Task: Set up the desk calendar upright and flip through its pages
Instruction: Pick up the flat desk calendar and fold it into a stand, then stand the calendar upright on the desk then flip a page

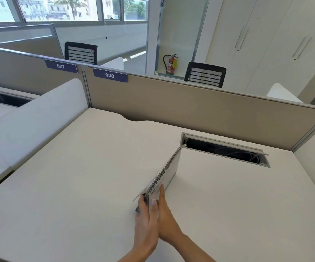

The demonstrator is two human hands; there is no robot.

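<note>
A white spiral-bound desk calendar (171, 167) stands on its edge on the pale desk (77, 186), its wire spine running diagonally from near me toward the cable hatch. Both my hands hold its near end. My left hand (146, 224) grips the left side, fingers wrapped around a page or cover that splays out to the left. Pressed flat against the right face is my right hand (167, 218), with its fingers pointing up along the spine. The printed pages are mostly hidden from this angle.
An open cable hatch (226, 150) with wires inside is sunk into the desk just beyond the calendar. A beige partition (190, 106) labelled 008 walls the far edge. White side dividers (33, 118) stand left and right. Black chairs sit behind the partition.
</note>
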